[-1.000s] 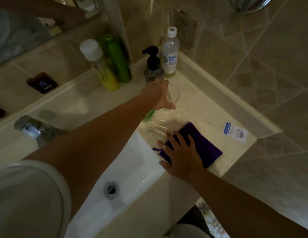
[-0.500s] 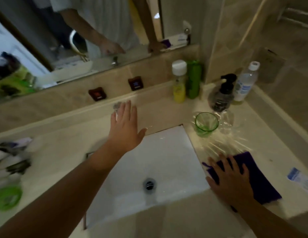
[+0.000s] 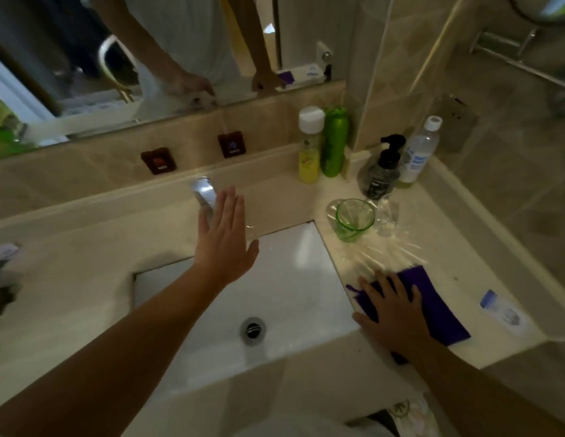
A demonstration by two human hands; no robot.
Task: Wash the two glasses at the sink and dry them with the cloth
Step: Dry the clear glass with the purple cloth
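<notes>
The left hand (image 3: pixel 224 244) is hovering open over the back of the sink (image 3: pixel 294 279), fingers straight and together, thumb spread, gripping nothing; its fingertips are overlapping the chrome tap (image 3: pixel 204 192) from this view, and whether they are touching it cannot be told. The right hand (image 3: pixel 393 313) is lying flat with fingers spread on the purple cloth (image 3: pixel 432 307), pressing on it rather than clutching it. The cloth is lying on the counter (image 3: pixel 457 247) just right of the sink, near the front edge. The green glass (image 3: pixel 353 219) is standing upright on the counter at the sink's back right corner, and the clear glass (image 3: pixel 387 216) is standing upright just beside it on the right; both are apart from the hands and a little behind the cloth. Streaks of light are showing on the counter between the glasses and the cloth. Behind the glasses a dark pump bottle (image 3: pixel 382 171) and a clear bottle (image 3: pixel 418 156) with a white cap are standing by the wall, and further left a yellow bottle (image 3: pixel 309 149) and a green bottle (image 3: pixel 334 141) are standing side by side. A small blue and white packet (image 3: pixel 502 310) is lying on the counter right of the cloth. The sink is showing white, with its drain (image 3: pixel 252 330) near the front. The mirror (image 3: pixel 167 52) above is reflecting both arms.
</notes>
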